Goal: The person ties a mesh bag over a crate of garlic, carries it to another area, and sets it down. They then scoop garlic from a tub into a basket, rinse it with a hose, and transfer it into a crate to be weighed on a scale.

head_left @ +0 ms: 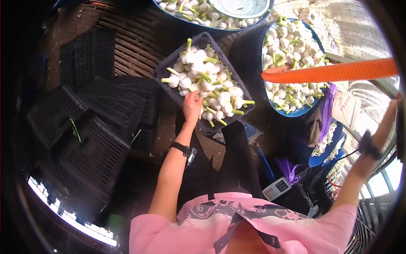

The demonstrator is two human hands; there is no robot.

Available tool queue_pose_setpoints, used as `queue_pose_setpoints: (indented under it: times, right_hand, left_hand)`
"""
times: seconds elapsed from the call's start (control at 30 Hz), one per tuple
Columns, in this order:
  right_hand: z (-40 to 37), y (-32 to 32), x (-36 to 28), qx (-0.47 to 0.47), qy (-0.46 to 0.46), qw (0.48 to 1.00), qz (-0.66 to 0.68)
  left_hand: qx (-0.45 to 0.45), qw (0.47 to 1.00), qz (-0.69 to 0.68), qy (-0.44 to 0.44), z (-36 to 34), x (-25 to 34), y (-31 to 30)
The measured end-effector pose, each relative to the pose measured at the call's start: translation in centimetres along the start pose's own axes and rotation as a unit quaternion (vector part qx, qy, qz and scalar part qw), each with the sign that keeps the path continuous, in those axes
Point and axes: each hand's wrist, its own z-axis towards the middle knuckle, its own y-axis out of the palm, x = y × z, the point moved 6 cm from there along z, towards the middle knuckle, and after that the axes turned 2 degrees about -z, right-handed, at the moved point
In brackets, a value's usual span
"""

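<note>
My left hand (193, 106) reaches over the near left edge of a dark plastic crate (241, 80) heaped with white garlic bulbs (198, 70) that have short green stems. Its fingers are bent together against the pile, and whatever they hold is hidden. A black watch-like band with a small device is on that wrist. My right hand (396, 100) is at the far right edge, mostly cut off, so its fingers cannot be made out. A dark band is around that wrist. Nearest to it is an orange ribbed hose (338, 73), which crosses a blue tub of garlic.
The blue tub (301, 111) stands right of the crate. Another garlic tub (192, 21) at the top holds a white colander (243, 6). Several black crates (91, 154) lie at left. A digital scale (277, 188) and purple netting (327, 114) are at lower right.
</note>
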Motion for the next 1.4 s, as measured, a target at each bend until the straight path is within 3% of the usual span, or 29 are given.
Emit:
queue_pose_setpoints:
  times: [0.13, 0.17, 0.2, 0.23, 0.27, 0.37, 0.4, 0.43, 0.47, 0.5, 0.53, 0.57, 0.6, 0.63, 0.67, 0.7, 0.73, 0.77, 0.83, 0.87, 0.93, 0.97, 1.0, 1.07, 1.13, 1.2, 1.23, 1.33, 1.4]
  right_hand:
    - [-5.7, -0.2, -1.4, 0.031, 0.056, 0.998, 0.003]
    - [-10.8, 2.6, -2.1, -0.034, 0.164, 0.986, 0.004]
    - [-14.6, 5.1, -3.5, -0.106, 0.164, 0.979, 0.06]
    - [-18.4, 7.2, -3.4, -0.143, 0.248, 0.949, 0.13]
    - [-21.4, 8.7, -3.9, -0.18, 0.274, 0.935, 0.134]
    - [-28.2, 11.5, -4.7, -0.291, 0.37, 0.864, 0.182]
    - [-30.3, 12.1, -4.2, -0.322, 0.411, 0.834, 0.179]
    - [-32.3, 12.6, -3.5, -0.343, 0.435, 0.813, 0.179]
    - [-34.4, 13.0, -2.8, -0.365, 0.458, 0.79, 0.181]
    - [-36.1, 13.3, -2.0, -0.367, 0.449, 0.802, 0.143]
    - [-37.8, 13.7, -1.3, -0.368, 0.439, 0.813, 0.105]
    - [-39.2, 13.9, -0.4, -0.378, 0.429, 0.819, 0.04]
    - [-40.4, 14.1, 0.2, -0.371, 0.425, 0.826, -0.01]
    - [-43.0, 14.7, 2.1, -0.374, 0.468, 0.801, -0.01]
    - [-45.3, 15.3, 3.8, -0.378, 0.509, 0.773, -0.009]
    - [-47.0, 15.9, 4.1, -0.368, 0.581, 0.726, 0.032]
    - [-48.0, 16.4, 3.9, -0.361, 0.586, 0.724, 0.04]
    - [-49.3, 17.1, 3.6, -0.354, 0.622, 0.696, 0.058]
    - [-51.1, 18.7, 2.7, -0.331, 0.682, 0.644, 0.109]
    - [-51.8, 19.7, 2.3, -0.322, 0.687, 0.641, 0.119]
    - [-53.2, 21.4, 1.6, -0.253, 0.718, 0.612, 0.215]
    - [-53.7, 21.9, 1.7, -0.219, 0.719, 0.625, 0.21]
    - [-54.5, 22.5, 1.7, -0.203, 0.728, 0.618, 0.215]
    - [-53.6, 22.3, 2.1, -0.17, 0.598, 0.779, 0.086]
    - [-52.2, 21.2, 1.1, -0.171, 0.58, 0.795, 0.046]
    - [-54.0, 22.0, 2.2, -0.244, 0.605, 0.756, 0.049]
    - [-53.7, 21.9, 2.0, -0.218, 0.599, 0.769, 0.049]
    - [-53.9, 22.3, 1.4, -0.158, 0.595, 0.785, 0.068]
    - [-54.2, 21.9, 1.3, -0.147, 0.603, 0.78, 0.081]
  left_hand:
    - [0.016, 0.998, 0.051, 0.035, 1.4, 0.4, 1.3]
    - [-0.042, 0.994, 0.096, 0.014, 1.8, 0.0, 2.4]
    - [-0.053, 0.995, 0.082, -0.009, 2.0, -0.8, 3.5]
    - [-0.06, 0.995, 0.082, 0.009, 2.1, -1.0, 4.0]
    - [-0.067, 0.994, 0.082, 0.029, 2.3, -1.3, 4.1]
    - [-0.14, 0.984, -0.112, -0.019, 4.4, 0.9, -1.3]
    - [-0.132, 0.969, -0.15, -0.147, 6.1, -0.6, -3.9]
    - [-0.07, 0.909, -0.374, -0.17, 7.8, 0.5, -7.7]
    - [-0.055, 0.833, -0.534, -0.133, 10.6, 0.9, -10.7]
    - [-0.008, 0.803, -0.574, -0.16, 13.7, -0.8, -13.8]
    - [0.063, 0.836, -0.51, -0.194, 15.5, -2.8, -16.1]
    - [0.055, 0.906, -0.342, -0.242, 17.6, -5.2, -17.5]
    - [0.084, 0.982, 0.032, -0.168, 21.8, -11.5, -18.8]
    - [0.035, 0.969, 0.221, -0.102, 21.7, -7.5, -18.5]
    - [-0.011, 0.915, 0.401, -0.033, 21.2, -3.3, -17.9]
    - [-0.067, 0.946, 0.316, 0.011, 22.1, -3.0, -16.3]
    - [-0.125, 0.964, 0.229, 0.055, 22.9, -3.4, -14.4]
    - [-0.124, 0.991, 0.025, 0.033, 23.3, -4.0, -12.1]
    - [-0.154, 0.987, -0.039, 0.029, 23.2, -2.4, -8.2]
    - [-0.155, 0.986, -0.031, 0.051, 23.2, -1.6, -6.4]
    - [-0.215, 0.976, 0.024, 0.014, 22.6, -0.2, -3.4]
    - [-0.203, 0.963, 0.149, 0.093, 22.8, 0.5, -2.8]
    - [-0.175, 0.961, 0.185, 0.105, 24.1, -1.0, -2.1]
    - [-0.167, 0.943, 0.267, 0.105, 23.4, 1.3, -2.2]
    - [-0.17, 0.944, 0.279, 0.045, 23.6, 0.5, -2.1]
    - [-0.148, 0.956, 0.254, -0.026, 22.8, 0.9, -2.4]
    - [-0.168, 0.957, 0.234, -0.042, 22.0, 1.3, -2.0]
    - [-0.152, 0.968, 0.197, -0.017, 23.0, 0.2, -2.5]
    - [-0.152, 0.967, 0.205, -0.013, 20.5, 2.5, -3.1]
